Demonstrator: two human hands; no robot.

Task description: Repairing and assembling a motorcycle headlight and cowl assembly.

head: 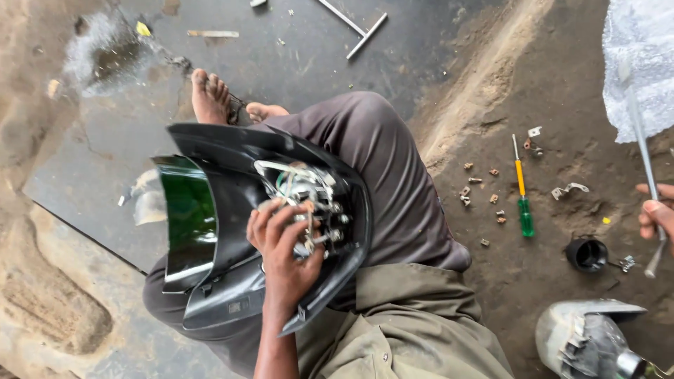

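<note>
A black motorcycle headlight cowl [232,210] with a dark green visor [186,210] lies back side up on my lap. My left hand [284,245] presses into its hollow, fingers on the bundle of wires and connectors [303,188]. Out at the right edge, my right hand [654,214] is closed around a long thin metal rod tool [639,126] that runs up across a white plastic sheet [642,63]. My bare feet [210,95] rest on the ground beyond the cowl.
On the dirt to my right lie a screwdriver with a yellow and green handle [522,193], several loose screws [484,189], a small metal bracket [569,189], a black cap [586,254] and a silver lamp housing [583,337]. A T-shaped metal bar [358,31] lies ahead.
</note>
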